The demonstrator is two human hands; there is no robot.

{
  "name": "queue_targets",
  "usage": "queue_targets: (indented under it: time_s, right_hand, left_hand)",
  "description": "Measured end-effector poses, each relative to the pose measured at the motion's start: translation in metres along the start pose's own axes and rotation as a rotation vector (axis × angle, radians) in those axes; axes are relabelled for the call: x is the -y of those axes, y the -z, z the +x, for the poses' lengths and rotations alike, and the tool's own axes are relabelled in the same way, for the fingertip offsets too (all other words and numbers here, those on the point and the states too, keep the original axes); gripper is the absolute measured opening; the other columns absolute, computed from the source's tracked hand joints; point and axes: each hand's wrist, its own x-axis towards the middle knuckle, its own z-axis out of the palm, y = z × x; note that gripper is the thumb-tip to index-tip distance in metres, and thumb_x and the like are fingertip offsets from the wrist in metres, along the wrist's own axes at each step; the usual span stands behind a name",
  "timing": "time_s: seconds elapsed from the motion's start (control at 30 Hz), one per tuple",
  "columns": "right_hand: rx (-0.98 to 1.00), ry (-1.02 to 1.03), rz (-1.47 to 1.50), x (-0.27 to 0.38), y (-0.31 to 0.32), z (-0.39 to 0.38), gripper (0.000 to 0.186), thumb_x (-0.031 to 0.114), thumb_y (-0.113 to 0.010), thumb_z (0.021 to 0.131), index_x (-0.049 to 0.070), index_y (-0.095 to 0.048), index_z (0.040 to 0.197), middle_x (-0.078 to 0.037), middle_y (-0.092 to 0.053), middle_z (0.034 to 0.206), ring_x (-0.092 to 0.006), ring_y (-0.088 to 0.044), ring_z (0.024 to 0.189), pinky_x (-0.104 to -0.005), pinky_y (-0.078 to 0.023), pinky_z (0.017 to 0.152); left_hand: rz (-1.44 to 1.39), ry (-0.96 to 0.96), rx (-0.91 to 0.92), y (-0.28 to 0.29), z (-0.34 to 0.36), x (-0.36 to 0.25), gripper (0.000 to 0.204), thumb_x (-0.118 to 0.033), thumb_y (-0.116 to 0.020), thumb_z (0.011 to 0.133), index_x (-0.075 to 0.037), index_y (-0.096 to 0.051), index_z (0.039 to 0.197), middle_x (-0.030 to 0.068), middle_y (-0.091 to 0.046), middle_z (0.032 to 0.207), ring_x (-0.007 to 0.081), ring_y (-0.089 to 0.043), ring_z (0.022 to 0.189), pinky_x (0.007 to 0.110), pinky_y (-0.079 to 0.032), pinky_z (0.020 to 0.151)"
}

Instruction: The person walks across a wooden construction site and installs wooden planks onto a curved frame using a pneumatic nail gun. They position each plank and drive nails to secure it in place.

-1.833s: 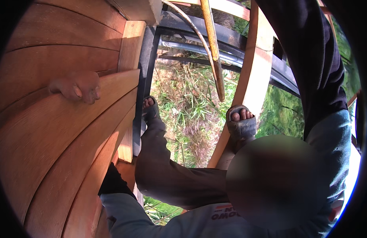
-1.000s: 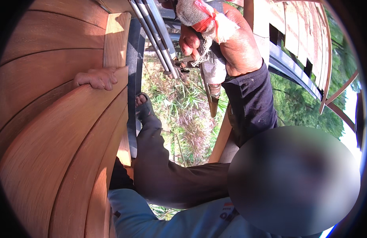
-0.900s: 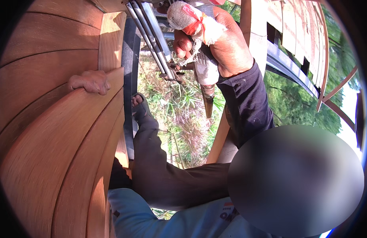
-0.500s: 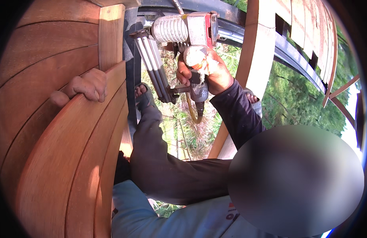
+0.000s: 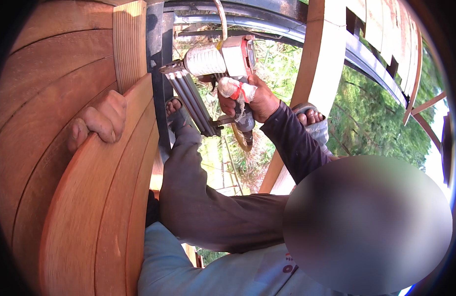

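My left hand (image 5: 102, 118) curls over the edge of a curved reddish-brown board (image 5: 85, 207), its arm hidden behind the boards. My right hand (image 5: 255, 98) holds a worn silver-and-red nail gun (image 5: 215, 56) by its grip, with a white wrapping and red strip over the thumb area. The gun's nose and long magazine (image 5: 191, 103) point toward a light wooden post (image 5: 129, 47) at the boards' far end, a short way from it. A pale air hose (image 5: 222, 22) runs by the gun.
Sandalled feet (image 5: 312, 123) rest at the dark metal frame and a pale wooden beam (image 5: 326, 44). Below the open framework are grass and plants (image 5: 351, 118). A slatted wooden structure (image 5: 381, 34) stands at upper right. A blurred oval hides the lower right.
The nail gun has come into view in my right hand and swung sideways, nose to the left, then dropped slightly. My left hand stays on the board, which has shifted rightward in view.
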Motion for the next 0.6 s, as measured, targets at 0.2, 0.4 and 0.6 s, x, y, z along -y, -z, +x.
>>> queue_targets:
  time_s: [0.2, 0.4, 0.6]
  right_hand:
    - [-0.108, -0.132, -0.096, -0.034, 0.005, 0.002, 0.042, 0.027, -0.065, 0.085, -0.003, -0.055, 0.112, -0.002, -0.051, 0.061, -0.0114, -0.05, 0.051, -0.0258, -0.041, 0.051]
    - [-0.089, -0.111, -0.019, -0.047, -0.001, 0.005, 0.03, 0.027, -0.055, 0.091, 0.001, -0.055, 0.106, -0.003, -0.047, 0.06, -0.0123, -0.046, 0.051, -0.0269, -0.04, 0.051]
    - [-0.006, -0.057, 0.114, -0.052, 0.011, 0.011, 0.024, 0.024, -0.061, 0.088, 0.005, -0.058, 0.101, -0.004, -0.055, 0.066, -0.0123, -0.053, 0.057, -0.0274, -0.045, 0.053]
  left_hand:
    - [-0.017, -0.009, 0.036, 0.004, 0.0, 0.003, 0.049, -0.036, -0.019, 0.099, -0.011, -0.052, 0.074, 0.0036, -0.051, 0.066, 0.0162, -0.042, 0.062, 0.033, -0.033, 0.066]
    - [-0.031, -0.033, 0.169, 0.018, -0.005, 0.008, 0.045, -0.039, -0.021, 0.099, -0.013, -0.048, 0.076, 0.0015, -0.049, 0.067, 0.0141, -0.041, 0.066, 0.031, -0.032, 0.066]
    - [-0.026, 0.026, 0.192, 0.024, -0.006, 0.006, 0.043, -0.044, -0.029, 0.097, -0.013, -0.048, 0.073, -0.0001, -0.05, 0.066, 0.0129, -0.042, 0.063, 0.029, -0.031, 0.063]
